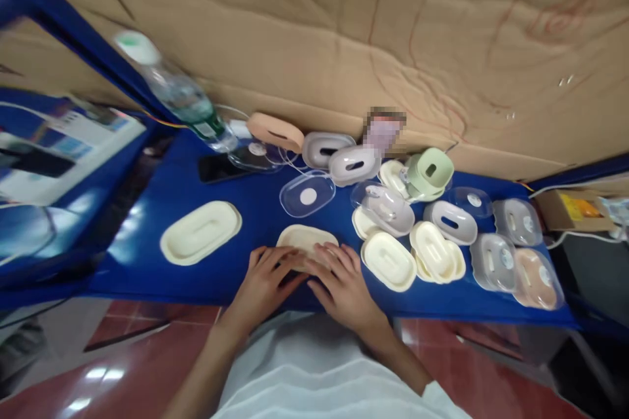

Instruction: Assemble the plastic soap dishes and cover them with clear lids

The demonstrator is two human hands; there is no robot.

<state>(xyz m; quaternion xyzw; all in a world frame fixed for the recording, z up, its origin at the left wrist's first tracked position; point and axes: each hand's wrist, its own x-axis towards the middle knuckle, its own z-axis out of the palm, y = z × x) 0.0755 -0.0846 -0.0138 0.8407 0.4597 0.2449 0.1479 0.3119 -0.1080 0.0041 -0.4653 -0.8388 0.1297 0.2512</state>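
At the front of the blue table, a cream oval plastic piece (307, 236) lies between my two hands. The fingers of my left hand (268, 278) curve over its left side, with the thumb near the front edge. My right hand (346, 281) grips the right side in the same way, fingertips across the top. Its front part is covered by my fingers. Off to the left rests a similar cream oval piece (201, 234) with a recessed middle. Close to my right hand sits another cream oval piece (389, 260), beside stacked cream pieces (437, 252).
Behind are a clear oval cover (307, 195), grey slotted shells (354, 165), a peach shell (275, 132) and a green one (431, 170). Several covered cases (494, 262) fill the right end. A water bottle (189, 101) and dark phone (223, 168) stand back left, before a cardboard wall (295, 33).
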